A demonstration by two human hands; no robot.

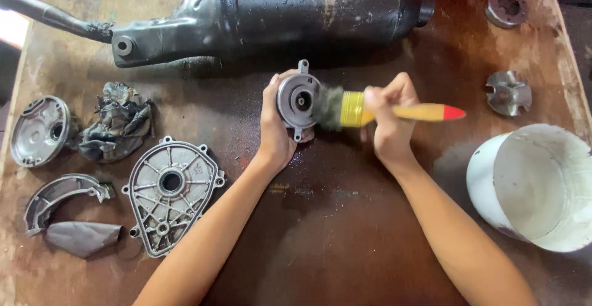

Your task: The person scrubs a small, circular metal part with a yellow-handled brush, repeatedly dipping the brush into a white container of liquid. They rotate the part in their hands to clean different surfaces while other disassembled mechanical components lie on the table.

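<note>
My left hand (275, 127) grips a small round metal housing (298, 100) from behind, fingers curled around its rim, holding it upright on the wet brown table (345, 232). My right hand (388, 121) is clenched around a paintbrush (394, 111) — yellow handle, red tip, brass ferrule — with its dark bristles pressed against the housing's face.

Just beyond the housing lies a large black exhaust muffler (265, 13). To my left sit a ribbed engine cover (169, 192), a greasy crumpled rag (117, 121), a round drum plate (40, 130), a curved brake shoe (58, 198) and a grey cloth scrap (83, 238). To my right stands a white bucket (536, 186) tipped on its side — behind it a small lobed metal part (508, 92) and a rusty ring-shaped piece (506, 7).
</note>
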